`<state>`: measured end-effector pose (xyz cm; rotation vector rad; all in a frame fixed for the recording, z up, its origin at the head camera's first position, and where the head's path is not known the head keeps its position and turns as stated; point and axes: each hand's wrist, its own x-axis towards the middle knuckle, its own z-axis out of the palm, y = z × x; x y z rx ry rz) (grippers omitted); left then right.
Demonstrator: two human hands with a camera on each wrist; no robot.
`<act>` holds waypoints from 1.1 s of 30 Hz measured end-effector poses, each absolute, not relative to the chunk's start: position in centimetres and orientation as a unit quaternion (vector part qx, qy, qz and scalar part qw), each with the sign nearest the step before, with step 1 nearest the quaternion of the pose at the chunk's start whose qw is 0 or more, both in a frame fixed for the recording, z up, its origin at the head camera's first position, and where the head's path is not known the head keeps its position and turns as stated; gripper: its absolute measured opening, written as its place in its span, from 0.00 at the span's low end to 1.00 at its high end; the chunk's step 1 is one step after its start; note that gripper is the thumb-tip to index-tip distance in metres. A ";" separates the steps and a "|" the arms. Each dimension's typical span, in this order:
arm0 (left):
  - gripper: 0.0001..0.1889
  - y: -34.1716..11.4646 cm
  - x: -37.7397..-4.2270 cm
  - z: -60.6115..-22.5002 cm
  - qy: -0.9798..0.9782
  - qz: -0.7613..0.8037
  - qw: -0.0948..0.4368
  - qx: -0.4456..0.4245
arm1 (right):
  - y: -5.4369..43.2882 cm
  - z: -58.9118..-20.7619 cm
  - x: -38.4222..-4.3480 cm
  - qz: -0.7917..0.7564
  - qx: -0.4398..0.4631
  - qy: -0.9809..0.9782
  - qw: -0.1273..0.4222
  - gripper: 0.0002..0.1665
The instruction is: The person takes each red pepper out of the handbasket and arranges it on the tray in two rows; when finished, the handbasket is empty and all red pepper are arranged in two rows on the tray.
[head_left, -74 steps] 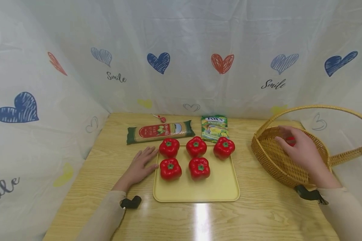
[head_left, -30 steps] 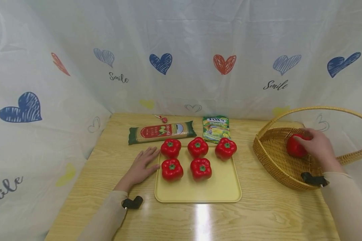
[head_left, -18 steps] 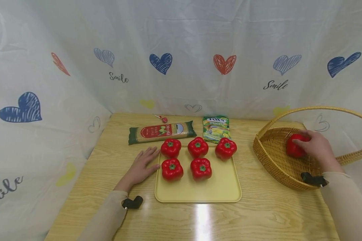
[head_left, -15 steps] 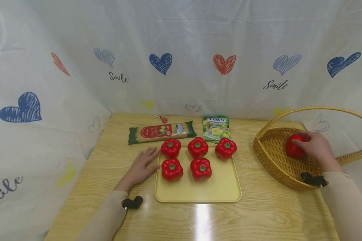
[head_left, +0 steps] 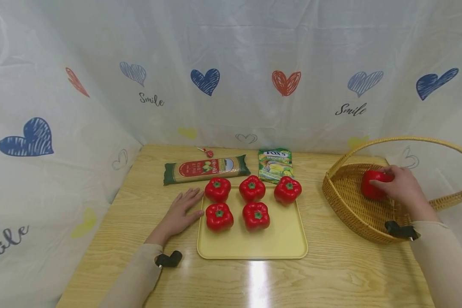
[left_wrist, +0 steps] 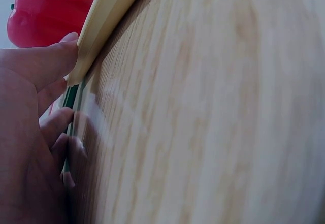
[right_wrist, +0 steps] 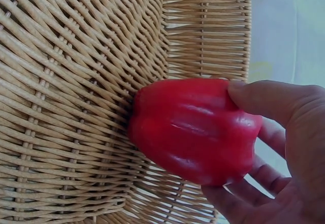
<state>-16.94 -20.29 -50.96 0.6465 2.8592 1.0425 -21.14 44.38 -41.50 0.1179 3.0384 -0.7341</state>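
My right hand grips a red bell pepper inside the wicker basket at the right. In the right wrist view the thumb lies on one side of this bell pepper and the fingers on the other; its far end meets the woven bottom. My left hand lies with fingers stretched out beside the yellow tray. Its thumb touches the tray rim in the left wrist view. Several red bell peppers with green stems stand on the tray in two rows.
Behind the tray lie a long pasta packet, a green candy bag and a lollipop. The basket's tall handle arches over its right part. A white curtain with printed hearts closes off the back and sides.
My right hand, earlier farther left over the basket and covering most of the bell pepper, moved right. During the last second it shifted the pepper slightly left. My left hand stays in place.
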 end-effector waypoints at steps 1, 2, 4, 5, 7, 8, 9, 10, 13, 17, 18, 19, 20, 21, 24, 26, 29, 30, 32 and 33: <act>0.34 -20.3 -16.9 -51.0 0.919 0.335 0.016 0.207 | 44.3 -41.5 -21.1 -0.236 0.039 0.971 0.007 0.39; 0.34 -20.3 -16.9 -51.0 0.919 0.335 0.016 0.207 | 44.3 -41.4 -21.1 -0.238 0.040 0.970 0.007 0.39; 0.34 -20.3 -16.9 -51.0 0.919 0.334 0.016 0.207 | 44.2 -41.4 -21.1 -0.241 0.038 0.970 0.006 0.38; 0.34 -20.3 -17.0 -51.0 0.919 0.334 0.017 0.208 | 44.1 -41.4 -21.0 -0.242 0.037 0.970 0.005 0.38; 0.34 -20.3 -17.0 -50.9 0.919 0.335 0.017 0.208 | 44.1 -41.3 -21.0 -0.243 0.033 0.969 0.003 0.36; 0.34 -20.3 -17.0 -51.0 0.919 0.335 0.016 0.208 | 44.1 -41.3 -21.0 -0.242 0.032 0.970 0.001 0.36; 0.34 -20.3 -17.0 -51.0 0.918 0.336 0.016 0.208 | 44.0 -41.3 -21.0 -0.241 0.030 0.970 -0.002 0.35; 0.34 -20.3 -17.0 -51.0 0.918 0.338 0.016 0.208 | 44.0 -41.2 -21.0 -0.243 0.030 0.970 -0.004 0.35; 0.34 -20.4 -17.0 -51.2 0.918 0.336 0.014 0.208 | 44.0 -41.1 -20.9 -0.252 0.035 0.967 -0.006 0.39; 0.34 -20.4 -17.0 -51.3 0.918 0.335 0.012 0.210 | 44.0 -40.8 -20.7 -0.261 0.033 0.965 0.013 0.47; 0.34 -20.4 -17.0 -51.3 0.918 0.337 0.012 0.210 | 43.9 -40.7 -20.6 -0.259 0.032 0.965 0.023 0.49; 0.34 -20.4 -17.0 -51.3 0.917 0.338 0.012 0.210 | 43.9 -40.6 -20.5 -0.254 0.032 0.966 0.036 0.50; 0.34 -20.4 -17.0 -51.3 0.917 0.338 0.012 0.210 | 43.9 -40.4 -20.5 -0.248 0.032 0.967 0.048 0.52; 0.34 -20.4 -17.1 -51.3 0.917 0.338 0.012 0.210 | 43.9 -40.3 -20.4 -0.240 0.033 0.968 0.059 0.52; 0.34 -20.4 -17.1 -51.4 0.918 0.337 0.012 0.211 | 43.9 -39.9 -20.3 -0.223 0.032 0.970 0.088 0.52; 0.34 -20.5 -17.1 -51.5 0.918 0.335 0.010 0.211 | 44.0 -40.0 -20.3 -0.224 0.022 0.970 0.097 0.51; 0.34 -20.5 -17.1 -51.5 0.917 0.338 0.008 0.211 | 44.1 -40.1 -20.3 -0.233 0.002 0.967 0.100 0.48; 0.34 -20.4 -17.1 -51.5 0.917 0.340 0.007 0.211 | 44.1 -40.2 -20.3 -0.236 -0.004 0.967 0.098 0.47; 0.34 -20.4 -17.1 -51.6 0.916 0.341 0.003 0.212 | 44.1 -40.4 -20.3 -0.238 -0.016 0.967 0.092 0.46; 0.34 -20.4 -17.1 -51.6 0.915 0.342 0.002 0.213 | 44.1 -40.5 -20.3 -0.238 -0.019 0.967 0.089 0.46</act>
